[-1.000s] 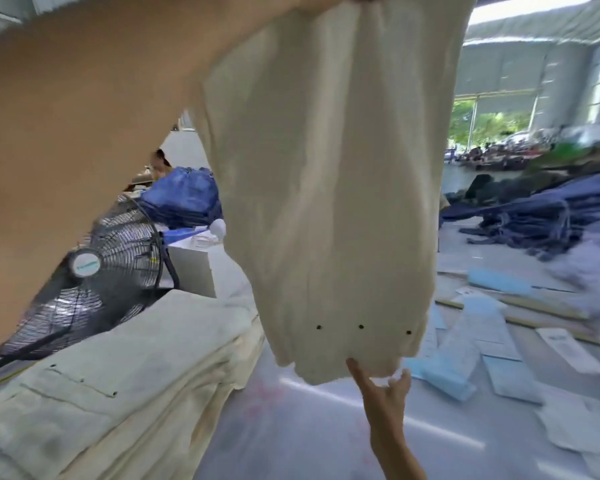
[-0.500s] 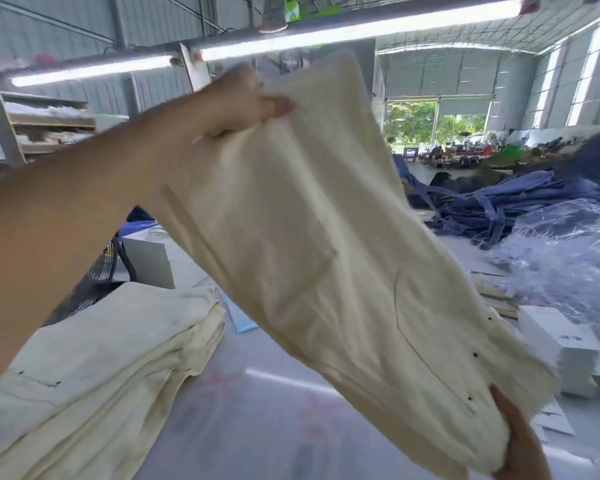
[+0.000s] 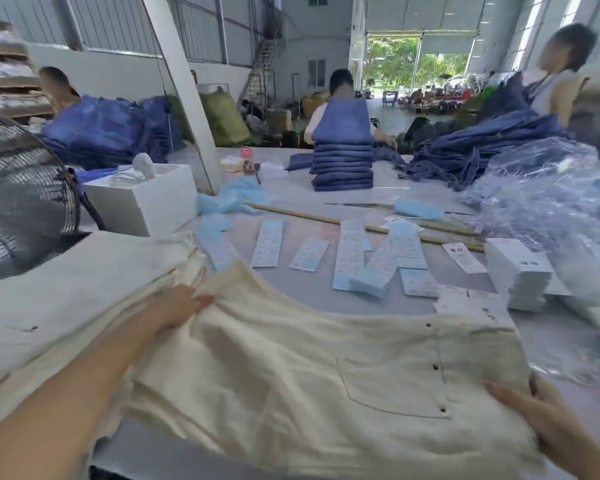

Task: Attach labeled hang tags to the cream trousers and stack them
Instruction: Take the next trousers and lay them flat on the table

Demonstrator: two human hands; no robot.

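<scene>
Beyond held cream trousers [image 3: 291, 368], label strips [image 3: 350, 258], white box [image 3: 142, 199], fan [image 3: 21, 188].

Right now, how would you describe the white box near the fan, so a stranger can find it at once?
Start at the big black fan on the table's left edge. Just right of it, behind the cream trousers stack, stands the white box. It is a plain open-topped cube, bigger than the flat white tag stack far right.
</scene>
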